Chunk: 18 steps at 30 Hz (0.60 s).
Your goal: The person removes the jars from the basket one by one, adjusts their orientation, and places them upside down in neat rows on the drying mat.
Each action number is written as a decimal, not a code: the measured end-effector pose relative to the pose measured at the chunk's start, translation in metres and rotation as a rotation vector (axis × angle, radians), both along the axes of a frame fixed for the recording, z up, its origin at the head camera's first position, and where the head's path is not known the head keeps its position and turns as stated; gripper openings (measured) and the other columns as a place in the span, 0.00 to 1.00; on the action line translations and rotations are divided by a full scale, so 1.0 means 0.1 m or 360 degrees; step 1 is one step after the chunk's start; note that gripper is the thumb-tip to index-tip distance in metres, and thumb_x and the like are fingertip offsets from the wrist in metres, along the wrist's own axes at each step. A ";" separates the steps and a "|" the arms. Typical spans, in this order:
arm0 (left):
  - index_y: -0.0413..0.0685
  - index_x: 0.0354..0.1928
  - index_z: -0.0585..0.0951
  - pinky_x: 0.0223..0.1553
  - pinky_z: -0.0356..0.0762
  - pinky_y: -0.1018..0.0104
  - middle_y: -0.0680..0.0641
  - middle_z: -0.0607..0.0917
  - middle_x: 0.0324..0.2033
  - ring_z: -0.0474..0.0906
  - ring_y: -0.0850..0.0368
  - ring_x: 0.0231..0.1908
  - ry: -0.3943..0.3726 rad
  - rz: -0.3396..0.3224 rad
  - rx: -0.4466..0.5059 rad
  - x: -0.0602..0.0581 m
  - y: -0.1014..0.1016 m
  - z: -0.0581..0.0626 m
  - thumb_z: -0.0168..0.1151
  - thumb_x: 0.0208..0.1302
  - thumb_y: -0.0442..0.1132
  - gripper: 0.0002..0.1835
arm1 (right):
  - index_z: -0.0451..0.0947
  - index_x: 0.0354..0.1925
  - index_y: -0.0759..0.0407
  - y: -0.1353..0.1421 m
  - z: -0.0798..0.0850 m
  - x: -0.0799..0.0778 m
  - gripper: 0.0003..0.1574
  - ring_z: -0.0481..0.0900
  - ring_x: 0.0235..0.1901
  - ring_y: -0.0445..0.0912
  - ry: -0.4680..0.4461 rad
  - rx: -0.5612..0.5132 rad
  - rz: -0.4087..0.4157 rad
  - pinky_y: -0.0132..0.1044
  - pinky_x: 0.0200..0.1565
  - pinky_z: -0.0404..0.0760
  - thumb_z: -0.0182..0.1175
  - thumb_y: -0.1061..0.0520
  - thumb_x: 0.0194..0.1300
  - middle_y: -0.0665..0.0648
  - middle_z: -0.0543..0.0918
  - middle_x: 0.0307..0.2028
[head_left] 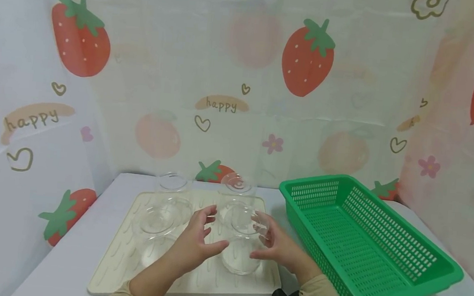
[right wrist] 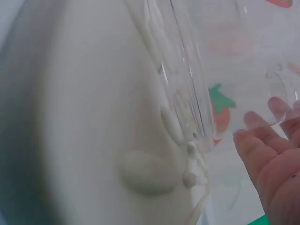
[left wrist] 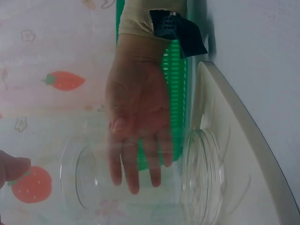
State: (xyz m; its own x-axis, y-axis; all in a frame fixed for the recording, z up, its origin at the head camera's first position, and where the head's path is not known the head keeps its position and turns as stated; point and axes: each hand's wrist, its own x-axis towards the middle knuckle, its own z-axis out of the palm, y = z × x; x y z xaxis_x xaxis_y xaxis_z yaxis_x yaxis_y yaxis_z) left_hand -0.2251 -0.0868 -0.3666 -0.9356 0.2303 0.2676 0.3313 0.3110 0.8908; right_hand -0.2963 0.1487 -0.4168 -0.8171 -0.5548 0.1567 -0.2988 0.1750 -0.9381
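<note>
Several clear plastic containers stand on a cream ridged mat (head_left: 191, 282). At its front right, one clear container (head_left: 240, 261) is between my two hands, its wide ringed rim down on the mat in the left wrist view. My left hand (head_left: 194, 244) is at its left side, thumb and fingers spread. On the other side my right hand (head_left: 281, 248) has its fingers extended along the clear wall; the right wrist view shows these fingers (right wrist: 257, 140) close to it. Whether either hand touches the container, I cannot tell. Part of the left thumb (left wrist: 14, 166) shows in the left wrist view.
A large green plastic basket (head_left: 376, 292) with slotted walls stands at the right, close by the right forearm. Other clear containers, such as one at the left (head_left: 156, 221) and one at the back (head_left: 239, 184), share the mat. A strawberry-print curtain (head_left: 229, 138) hangs behind the table.
</note>
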 end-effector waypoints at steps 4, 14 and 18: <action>0.41 0.67 0.53 0.63 0.57 0.53 0.43 0.59 0.61 0.56 0.48 0.63 0.0001 -0.0006 -0.0009 -0.01 -0.01 -0.01 0.66 0.52 0.38 0.43 | 0.40 0.71 0.54 -0.01 0.03 0.01 0.64 0.50 0.67 0.59 -0.0050 0.0051 -0.0045 0.50 0.64 0.52 0.70 0.63 0.47 0.63 0.52 0.68; 0.43 0.67 0.53 0.63 0.56 0.53 0.43 0.59 0.62 0.56 0.48 0.63 0.0018 0.0019 0.0005 -0.02 -0.02 0.01 0.65 0.54 0.38 0.42 | 0.41 0.71 0.55 0.01 0.25 0.05 0.60 0.47 0.68 0.56 0.0097 -0.0121 -0.0128 0.49 0.65 0.49 0.68 0.58 0.51 0.63 0.53 0.68; 0.46 0.67 0.53 0.64 0.56 0.55 0.46 0.58 0.63 0.55 0.50 0.64 0.0022 0.0033 0.0023 -0.01 -0.03 0.06 0.65 0.55 0.39 0.42 | 0.45 0.70 0.58 0.01 0.36 0.09 0.54 0.46 0.68 0.55 0.0222 -0.0177 -0.0150 0.48 0.65 0.49 0.66 0.60 0.53 0.63 0.53 0.68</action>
